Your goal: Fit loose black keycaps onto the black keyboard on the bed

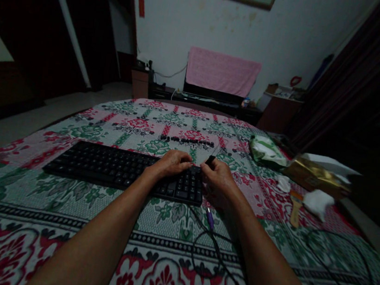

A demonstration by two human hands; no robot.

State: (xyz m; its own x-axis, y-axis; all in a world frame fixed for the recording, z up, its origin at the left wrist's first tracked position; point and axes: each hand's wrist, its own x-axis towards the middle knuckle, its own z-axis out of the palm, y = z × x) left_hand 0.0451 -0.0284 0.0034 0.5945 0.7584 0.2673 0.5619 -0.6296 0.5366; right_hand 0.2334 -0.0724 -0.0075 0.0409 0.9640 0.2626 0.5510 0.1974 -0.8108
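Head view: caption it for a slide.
Left hand over a black keyboard, right hand holding a small black item, patterned tablecloth beneath.

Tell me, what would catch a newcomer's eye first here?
Probably the pink towel hanging by the far wall, a soft patch of colour in dim light. Next, the black keyboard on the flowered tablecloth, with the left hand over its right part and the right hand at its far right corner, pinching a small dark object. Beyond the keyboard lies a row of small black pieces.
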